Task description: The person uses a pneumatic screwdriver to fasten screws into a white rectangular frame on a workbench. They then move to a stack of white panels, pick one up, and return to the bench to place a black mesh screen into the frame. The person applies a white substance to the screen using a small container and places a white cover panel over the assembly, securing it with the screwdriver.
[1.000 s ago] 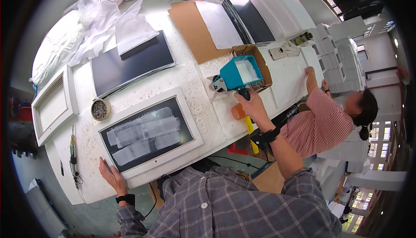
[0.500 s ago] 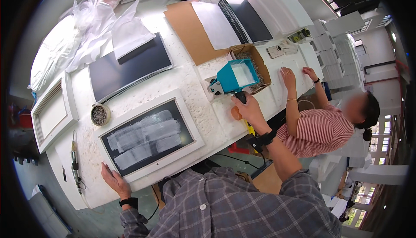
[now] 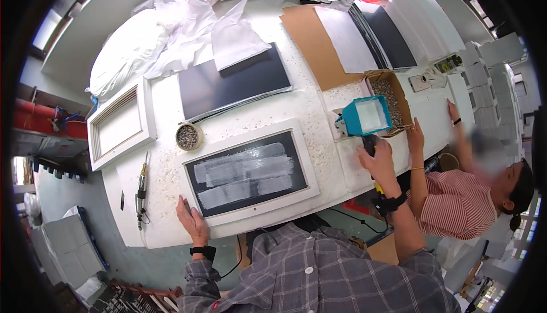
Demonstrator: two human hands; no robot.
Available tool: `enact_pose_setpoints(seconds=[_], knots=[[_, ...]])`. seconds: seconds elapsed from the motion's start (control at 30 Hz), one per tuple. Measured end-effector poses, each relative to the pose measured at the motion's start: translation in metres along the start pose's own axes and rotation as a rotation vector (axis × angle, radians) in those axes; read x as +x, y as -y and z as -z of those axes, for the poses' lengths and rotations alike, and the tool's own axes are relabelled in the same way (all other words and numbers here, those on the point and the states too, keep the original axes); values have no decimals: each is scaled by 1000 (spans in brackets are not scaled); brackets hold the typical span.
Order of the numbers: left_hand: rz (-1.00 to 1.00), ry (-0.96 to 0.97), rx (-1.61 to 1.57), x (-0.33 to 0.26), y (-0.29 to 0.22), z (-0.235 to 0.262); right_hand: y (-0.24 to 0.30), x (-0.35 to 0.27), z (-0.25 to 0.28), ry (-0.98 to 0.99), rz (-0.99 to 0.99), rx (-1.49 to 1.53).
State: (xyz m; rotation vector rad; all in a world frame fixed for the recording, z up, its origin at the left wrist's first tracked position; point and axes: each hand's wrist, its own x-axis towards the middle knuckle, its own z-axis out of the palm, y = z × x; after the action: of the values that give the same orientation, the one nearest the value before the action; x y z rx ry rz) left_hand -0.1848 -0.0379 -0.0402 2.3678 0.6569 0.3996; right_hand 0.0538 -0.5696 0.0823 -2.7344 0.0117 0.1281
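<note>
At the near middle of the table lies a white-framed dark panel (image 3: pixel 285 185) with broad white smears across it. My left hand (image 3: pixel 192 222) rests at the frame's lower left corner, fingers stretched along its edge. On the right, my right hand (image 3: pixel 378 162) is wrapped round the black handle (image 3: pixel 369 144) of a teal hopper-like tool (image 3: pixel 364 116). Something white shows in its open box. A yellow part shows below that hand. The teal tool is in front of a cardboard box (image 3: pixel 405 99) of small metal-grey pieces.
A round tub of small pieces (image 3: pixel 188 136), a screwdriver-like tool (image 3: pixel 141 196) and an empty white frame (image 3: pixel 149 113) are on the left. Dark sheets (image 3: pixel 228 88) lie behind. At the right, a co-worker in a striped shirt has one hand (image 3: pixel 416 136) by the cardboard box.
The whole scene has shifted right in the picture as my head turned left. The co-worker's nearer hand is now closer to the cardboard box. My hands keep their places on the frame and the handle.
</note>
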Motion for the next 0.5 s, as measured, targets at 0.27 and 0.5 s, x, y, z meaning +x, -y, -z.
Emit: enact_pose_setpoints(seconds=[0.27, 0.5], knots=[[37, -47, 99, 98, -37, 97, 39, -79, 33, -197, 82, 314], [-129, 348, -322, 146, -209, 118, 114, -69, 11, -36, 274, 432]])
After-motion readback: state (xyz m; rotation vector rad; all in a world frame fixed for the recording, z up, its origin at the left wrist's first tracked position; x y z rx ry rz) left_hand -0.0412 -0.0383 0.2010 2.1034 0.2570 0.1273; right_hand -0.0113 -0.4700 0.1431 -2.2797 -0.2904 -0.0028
